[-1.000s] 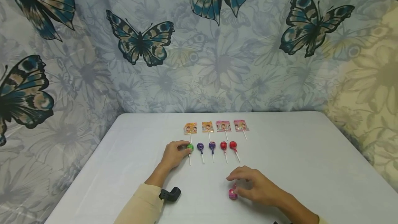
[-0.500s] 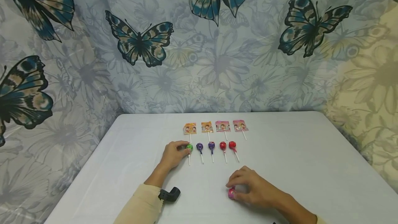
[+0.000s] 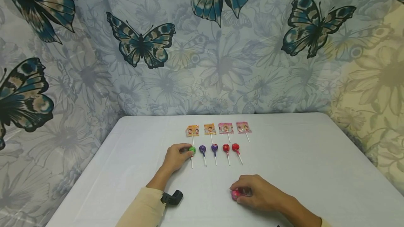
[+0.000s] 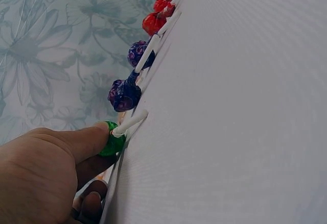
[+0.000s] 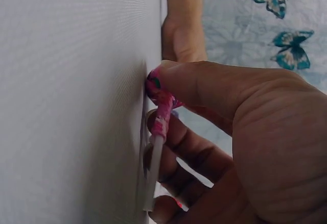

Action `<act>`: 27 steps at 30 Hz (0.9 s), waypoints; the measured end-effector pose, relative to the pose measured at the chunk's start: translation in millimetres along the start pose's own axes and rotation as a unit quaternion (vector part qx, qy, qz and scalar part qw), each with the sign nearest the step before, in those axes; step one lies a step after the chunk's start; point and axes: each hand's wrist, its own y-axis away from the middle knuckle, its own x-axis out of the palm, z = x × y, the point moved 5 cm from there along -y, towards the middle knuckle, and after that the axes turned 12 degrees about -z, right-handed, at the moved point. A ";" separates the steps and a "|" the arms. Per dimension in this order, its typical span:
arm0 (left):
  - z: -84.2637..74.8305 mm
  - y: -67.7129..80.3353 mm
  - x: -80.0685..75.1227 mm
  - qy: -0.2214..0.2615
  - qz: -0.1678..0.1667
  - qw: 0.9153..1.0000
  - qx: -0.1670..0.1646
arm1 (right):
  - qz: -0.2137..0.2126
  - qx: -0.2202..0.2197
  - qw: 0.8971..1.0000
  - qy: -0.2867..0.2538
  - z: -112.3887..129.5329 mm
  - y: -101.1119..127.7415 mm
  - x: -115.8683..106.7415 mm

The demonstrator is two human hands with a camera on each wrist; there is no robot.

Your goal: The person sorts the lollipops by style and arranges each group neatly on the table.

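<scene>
At the left end of a row of wrapped lollipops, my left hand (image 3: 176, 157) pinches a green lollipop (image 3: 192, 150) by its round head. Its white stick points toward me. In the left wrist view, the thumb presses on the green lollipop (image 4: 113, 141). Nearer and to the right, my right hand (image 3: 260, 192) holds a pink lollipop (image 3: 235, 195) low at the table. The right wrist view shows the thumb on the pink lollipop's head (image 5: 155, 83), with the other fingers curled behind it and the stick hanging beside them.
Right of the green one lie purple lollipops (image 3: 202, 149) and red lollipops (image 3: 226, 148). Behind them is a row of flat-packed lollipops in orange wrappers (image 3: 192, 130) and pink wrappers (image 3: 226, 128). The white table (image 3: 300, 150) ends at a butterfly-patterned backdrop (image 3: 221, 62).
My right hand's fingers have come together on the pink lollipop, whose head they now cover more. The left hand stays on the green lollipop.
</scene>
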 end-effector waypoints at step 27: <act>0.3 0.7 0.3 -0.003 -0.002 1.000 -0.004 | -0.098 0.028 0.994 -0.032 -1.4 -2.8 -13.3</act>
